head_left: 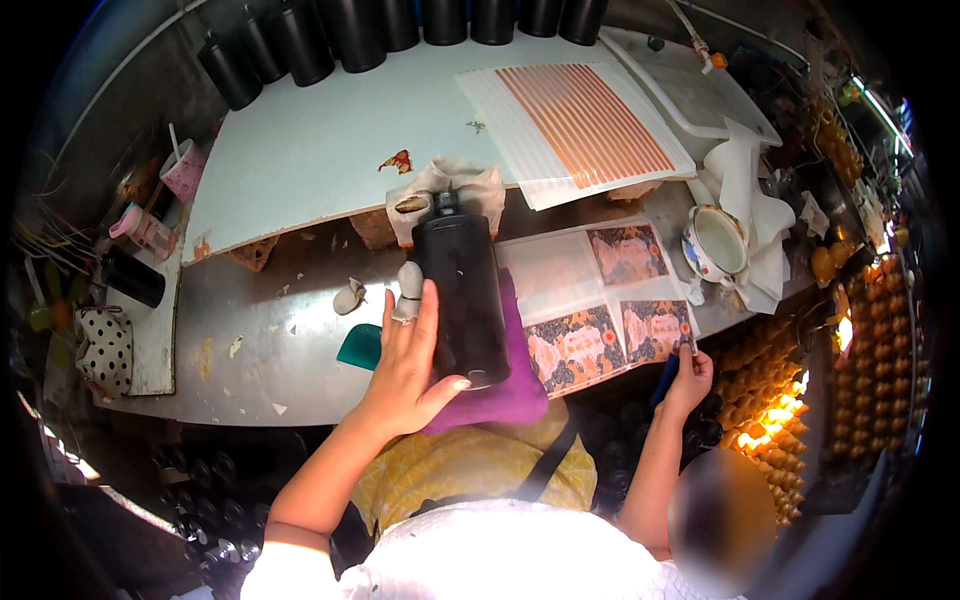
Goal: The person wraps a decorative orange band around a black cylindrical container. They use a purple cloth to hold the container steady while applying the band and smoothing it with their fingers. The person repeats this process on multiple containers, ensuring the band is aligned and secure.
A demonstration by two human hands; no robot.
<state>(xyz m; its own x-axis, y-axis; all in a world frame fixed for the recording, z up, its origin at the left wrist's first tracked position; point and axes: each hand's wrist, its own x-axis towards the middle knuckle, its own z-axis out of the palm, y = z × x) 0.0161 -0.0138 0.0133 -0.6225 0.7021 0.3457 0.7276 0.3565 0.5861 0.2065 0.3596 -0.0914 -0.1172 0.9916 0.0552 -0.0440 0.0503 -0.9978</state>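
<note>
A black bottle point(458, 300) with a narrow neck lies on a purple cloth point(515, 385) in front of me, its neck against a whitish folded cloth point(487, 195). My left hand point(400, 370) rests along the bottle's left side with its fingers stretched out and its thumb near the base. One finger wears a grey cloth cover point(408, 285). To the right, my right hand point(690, 380) pinches the edge of a patterned label point(655, 330) on a sheet of labels point(548, 265). A dark blue object point(664, 382) shows beside that hand; its kind is unclear.
Several black bottles point(350, 35) line the back of the white board point(300, 150). Orange-striped sheets point(590, 125) lie on it. A teal scraper-like piece point(360, 346) and a grey cloth scrap point(349, 296) sit left on the metal table point(250, 350). An enamel mug point(714, 243) stands right.
</note>
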